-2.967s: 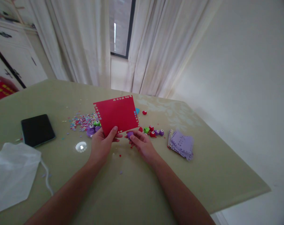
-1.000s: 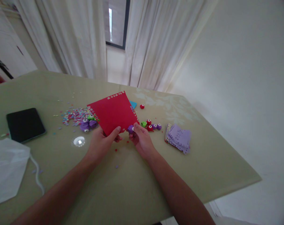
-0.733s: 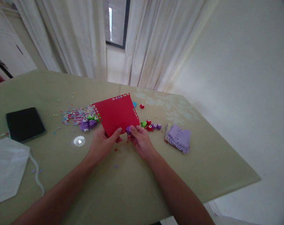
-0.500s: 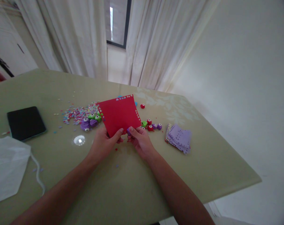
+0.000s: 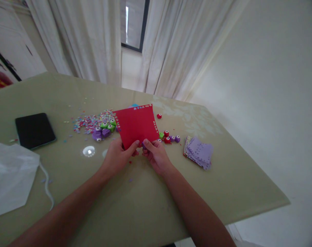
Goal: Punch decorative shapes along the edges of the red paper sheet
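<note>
- One camera, worn on the person's head, looked forward and down across the bench (image 5: 145, 212).
- The left hand (image 5: 117, 154) and right hand (image 5: 157, 156) were near, around mid-frame.
- Farther off stood curtains (image 5: 91, 37), a window (image 5: 133, 25) and, rightward, a wall (image 5: 269, 85).

Matt red paper card (image 5: 136, 125), glossy smooth tabletop (image 5: 150, 206), shiny plastic-looking punches (image 5: 105, 132), soft cloth curtains (image 5: 94, 41)

hands (image 5: 116, 155): both bare | wrists (image 5: 168, 171): bare, narrow | forearms (image 5: 76, 198): both bare, tapering toward hands
</note>
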Motion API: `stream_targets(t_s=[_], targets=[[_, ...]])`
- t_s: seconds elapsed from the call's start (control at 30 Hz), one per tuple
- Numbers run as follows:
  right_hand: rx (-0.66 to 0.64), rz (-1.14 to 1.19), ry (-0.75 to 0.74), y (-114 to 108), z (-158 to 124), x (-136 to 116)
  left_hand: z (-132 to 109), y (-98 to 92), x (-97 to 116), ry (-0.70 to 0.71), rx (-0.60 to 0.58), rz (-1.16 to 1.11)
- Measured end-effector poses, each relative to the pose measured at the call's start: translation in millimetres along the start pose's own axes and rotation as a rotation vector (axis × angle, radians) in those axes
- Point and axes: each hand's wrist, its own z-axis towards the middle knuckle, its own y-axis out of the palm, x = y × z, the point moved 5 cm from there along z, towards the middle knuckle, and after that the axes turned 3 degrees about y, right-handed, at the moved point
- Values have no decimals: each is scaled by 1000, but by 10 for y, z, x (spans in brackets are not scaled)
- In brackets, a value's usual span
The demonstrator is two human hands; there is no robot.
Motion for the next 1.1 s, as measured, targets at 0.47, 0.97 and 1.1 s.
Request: stream_targets(t_s=[0.47, 0.97, 1.1], targets=[[6, -34, -21, 21, -23, -16, -5, 4, 39, 7, -5, -7], [-10, -60, -34, 43, -25, -20, -9, 2, 58, 30, -8, 37], [-1, -89, -40, 31, -10, -21, -23, 11, 35, 23, -9, 34]])
